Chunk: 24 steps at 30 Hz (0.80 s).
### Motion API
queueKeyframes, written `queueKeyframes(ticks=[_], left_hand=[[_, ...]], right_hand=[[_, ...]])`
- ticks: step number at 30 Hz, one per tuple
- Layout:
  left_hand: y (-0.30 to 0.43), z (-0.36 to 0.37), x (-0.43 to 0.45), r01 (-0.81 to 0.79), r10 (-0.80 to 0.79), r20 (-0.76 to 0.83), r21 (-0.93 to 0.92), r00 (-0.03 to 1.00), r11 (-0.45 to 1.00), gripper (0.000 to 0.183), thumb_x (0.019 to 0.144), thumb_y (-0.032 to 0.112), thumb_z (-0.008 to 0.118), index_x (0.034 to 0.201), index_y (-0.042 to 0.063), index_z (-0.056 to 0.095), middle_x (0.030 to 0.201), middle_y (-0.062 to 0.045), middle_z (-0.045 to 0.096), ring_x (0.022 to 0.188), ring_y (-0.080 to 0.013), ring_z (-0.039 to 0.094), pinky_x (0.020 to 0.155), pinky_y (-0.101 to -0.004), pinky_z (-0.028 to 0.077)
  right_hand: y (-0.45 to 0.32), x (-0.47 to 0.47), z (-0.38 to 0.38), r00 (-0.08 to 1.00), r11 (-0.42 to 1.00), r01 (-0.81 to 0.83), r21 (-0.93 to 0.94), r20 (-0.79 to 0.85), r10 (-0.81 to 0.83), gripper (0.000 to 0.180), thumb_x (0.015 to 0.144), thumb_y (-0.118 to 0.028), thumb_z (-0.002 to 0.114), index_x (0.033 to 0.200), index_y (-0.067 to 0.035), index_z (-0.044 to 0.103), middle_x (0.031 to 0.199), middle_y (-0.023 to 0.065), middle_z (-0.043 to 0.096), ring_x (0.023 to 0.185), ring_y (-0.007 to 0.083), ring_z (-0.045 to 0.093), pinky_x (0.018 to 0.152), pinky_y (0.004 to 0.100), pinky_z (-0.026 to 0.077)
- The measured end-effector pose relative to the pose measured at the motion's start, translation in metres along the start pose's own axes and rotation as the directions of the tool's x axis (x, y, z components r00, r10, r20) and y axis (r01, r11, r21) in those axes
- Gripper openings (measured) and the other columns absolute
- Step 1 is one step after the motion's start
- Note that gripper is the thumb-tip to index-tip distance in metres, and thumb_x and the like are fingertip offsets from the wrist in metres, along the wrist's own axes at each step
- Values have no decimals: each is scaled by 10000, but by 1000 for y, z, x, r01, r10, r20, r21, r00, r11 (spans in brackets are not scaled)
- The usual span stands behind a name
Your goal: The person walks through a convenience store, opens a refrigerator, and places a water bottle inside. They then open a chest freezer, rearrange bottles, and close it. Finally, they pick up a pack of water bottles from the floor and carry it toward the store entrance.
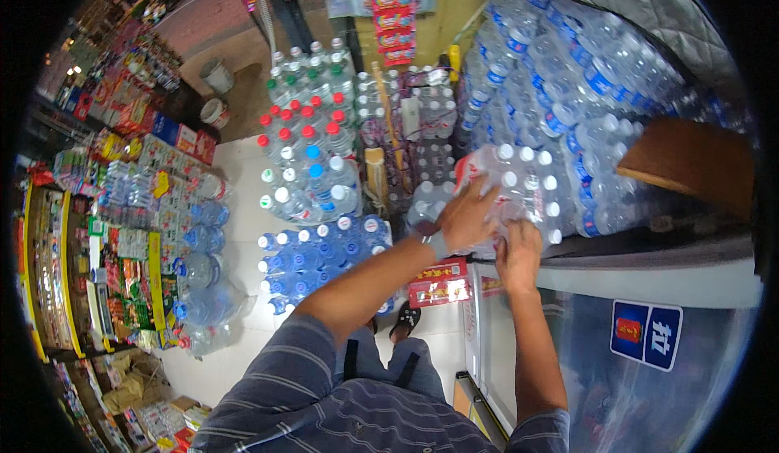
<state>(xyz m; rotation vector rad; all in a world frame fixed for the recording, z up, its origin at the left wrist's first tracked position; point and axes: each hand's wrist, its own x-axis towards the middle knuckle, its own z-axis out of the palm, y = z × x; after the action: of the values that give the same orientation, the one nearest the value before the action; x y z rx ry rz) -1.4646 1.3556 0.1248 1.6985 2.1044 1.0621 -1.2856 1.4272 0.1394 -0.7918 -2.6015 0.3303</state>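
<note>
A pack of clear bottles with white caps, wrapped in clear film with red print, is in front of me at the right. My left hand lies across the pack's left side; it is blurred, fingers spread, and whether it grips the film I cannot tell. Close beside it, my right hand has its fingers curled onto the film at the near side. The hands hide part of the pack. Another pack of clear bottles shows just left of my left hand.
Blue-tinted bottles and red-capped bottles stand on the floor to the left. Blue-labelled bottle packs are piled at the right. A glass-topped freezer flanks my right arm. Red boxes sit below my hands. A wooden stick leans ahead.
</note>
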Motion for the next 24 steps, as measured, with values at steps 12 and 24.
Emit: queueKeyframes(ticks=[12,24], left_hand=[[64,-85,-350,456,-385,317,-192,867,869,325,984,278,607,1212,53,662,1119,-197,692,962,-383,686,820,-477,544],[72,-156,-443,592,-588,104,-263,802,762,327,957,247,615,1216,52,658,1057,-196,688,954,-398,674,833,-489,530]], right_hand=[[-22,-184,59,644,928,12,373,707,-293,209,875,-238,694,953,-47,725,895,167,722,869,378,693,807,459,552],[-200,-155,43,508,904,53,423,768,-389,290,846,-241,708,1054,-39,694,922,180,723,847,335,717,760,427,565]])
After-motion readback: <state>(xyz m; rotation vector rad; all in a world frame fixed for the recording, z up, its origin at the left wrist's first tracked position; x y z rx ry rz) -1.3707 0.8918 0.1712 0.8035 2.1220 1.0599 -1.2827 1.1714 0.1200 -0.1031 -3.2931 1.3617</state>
